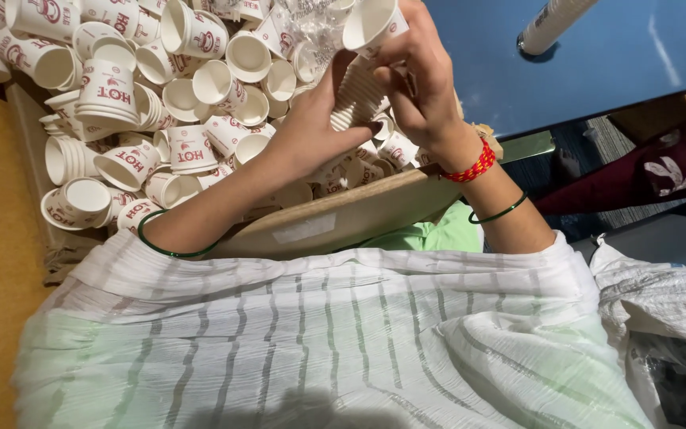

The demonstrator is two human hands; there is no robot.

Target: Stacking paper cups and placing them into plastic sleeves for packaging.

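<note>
Two hands work a nested stack of paper cups (359, 89) over a cardboard box (335, 218) heaped with loose cups (160, 103).

The left hand (311, 131) cradles the stack from below, fingers curled around it; the right hand (418, 75) closes on its top end — thumb and fingers pinching the uppermost cup's rim. The box sits on the person's lap, against a blue tabletop (597, 63) where a sleeved cup stack (553, 24) lies; tan floor shows left — a white woven sack (660, 310) right.
</note>
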